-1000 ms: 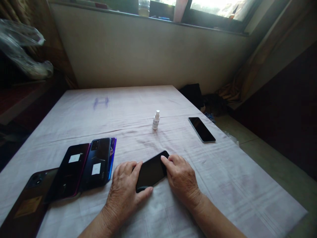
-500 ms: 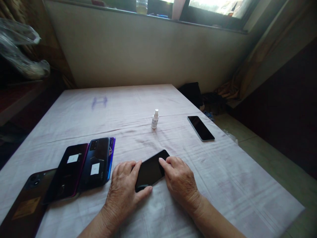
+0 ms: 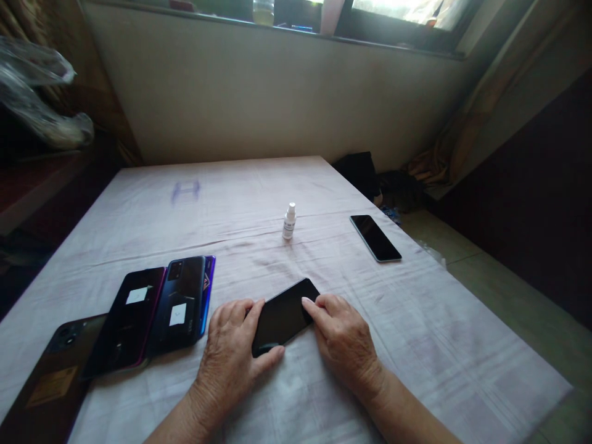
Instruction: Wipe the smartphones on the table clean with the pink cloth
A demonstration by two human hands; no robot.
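Note:
A black-screened smartphone (image 3: 287,316) lies face up and slanted on the cloth, between my two hands. My left hand (image 3: 231,345) grips its left end, thumb along the near edge and fingers at the far side. At the right end, my right hand (image 3: 345,330) is closed on the phone's edge, its thumb lying over the screen and the other fingers curled. What is under those curled fingers is hidden. Beyond the phone stands a small white dropper bottle (image 3: 289,223), upright and capped.
Several phones lie overlapping at left: a brown one (image 3: 55,364), a dark one with purple edges (image 3: 129,320), and a blue one (image 3: 178,308) with a paper label. Another phone (image 3: 375,238) rests near the right edge of the cloth-covered table (image 3: 240,203).
My right hand has shifted slightly to the right along the phone's end. My left hand, the phone and the bottle stay where they were.

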